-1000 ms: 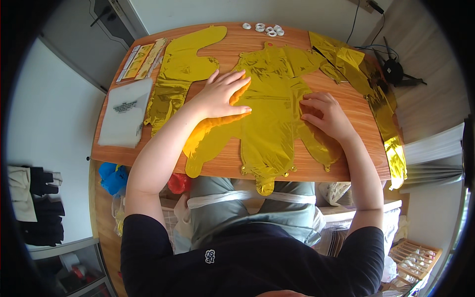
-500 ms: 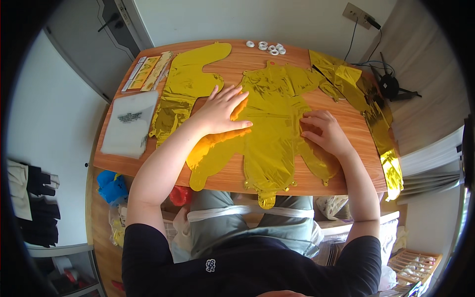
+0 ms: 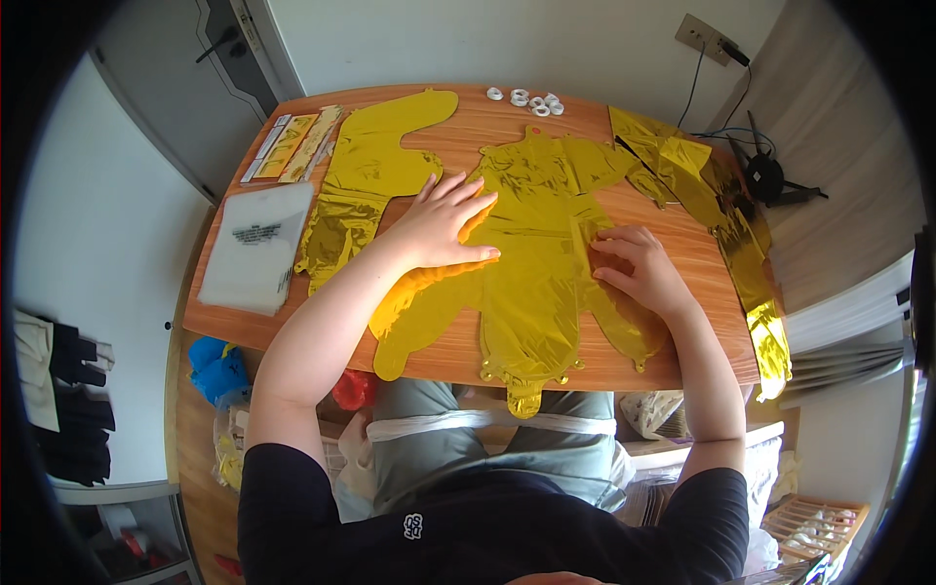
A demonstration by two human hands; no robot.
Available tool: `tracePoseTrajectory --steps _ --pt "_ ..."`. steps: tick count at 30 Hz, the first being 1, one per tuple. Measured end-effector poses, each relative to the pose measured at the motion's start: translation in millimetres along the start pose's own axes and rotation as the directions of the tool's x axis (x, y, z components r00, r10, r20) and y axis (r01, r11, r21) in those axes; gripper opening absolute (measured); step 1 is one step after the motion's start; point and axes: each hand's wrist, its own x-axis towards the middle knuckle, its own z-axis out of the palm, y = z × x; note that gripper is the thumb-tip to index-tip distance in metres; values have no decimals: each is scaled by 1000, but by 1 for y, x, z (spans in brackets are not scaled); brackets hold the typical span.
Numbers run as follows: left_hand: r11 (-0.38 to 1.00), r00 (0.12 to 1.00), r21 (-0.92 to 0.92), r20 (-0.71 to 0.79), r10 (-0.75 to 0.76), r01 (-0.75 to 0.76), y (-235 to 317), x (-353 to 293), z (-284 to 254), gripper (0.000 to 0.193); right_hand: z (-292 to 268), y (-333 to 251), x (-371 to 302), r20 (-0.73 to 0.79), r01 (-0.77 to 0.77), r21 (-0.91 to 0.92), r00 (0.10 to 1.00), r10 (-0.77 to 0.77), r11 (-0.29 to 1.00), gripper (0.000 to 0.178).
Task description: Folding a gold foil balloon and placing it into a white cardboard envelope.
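Observation:
A flat gold foil balloon (image 3: 531, 292) with several rounded lobes lies across the middle of the table, its bottom lobe hanging over the front edge. My left hand (image 3: 448, 219) lies on its left side, fingers spread and holding nothing. On the right side my right hand (image 3: 634, 263) touches the foil with bent fingers, and a gap shows between thumb and fingertips. Another flat gold foil balloon (image 3: 375, 156), with a curved top, lies to the left. Along the table's right edge a crumpled gold foil piece (image 3: 736, 214) hangs partly over the side.
Several small white rolls (image 3: 536, 102) sit at the table's (image 3: 444, 346) back edge. A printed yellow packet (image 3: 290, 146) and a clear plastic bag (image 3: 255, 244) lie at the left. A black device with antennas (image 3: 765, 177) and cables stands at the back right.
My right hand has shifted slightly, its fingertips drawing a little down and inward. My left hand stays spread on the foil with only slight movement. The balloons keep their places.

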Motion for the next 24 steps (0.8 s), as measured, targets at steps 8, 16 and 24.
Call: tracePoseTrajectory --steps 8,16,24 --pt "1000 999 -8 29 -18 19 4 -1 -6 98 -4 -2 -3 -52 -53 146 997 61 988 37" --pt "999 998 7 50 -44 44 4 -3 0 100 -33 15 38 -72 -354 179 926 371 918 35" --pt "998 998 -22 26 -52 52 5 6 -3 102 -26 101 159 -149 -461 -295 887 436 837 75"
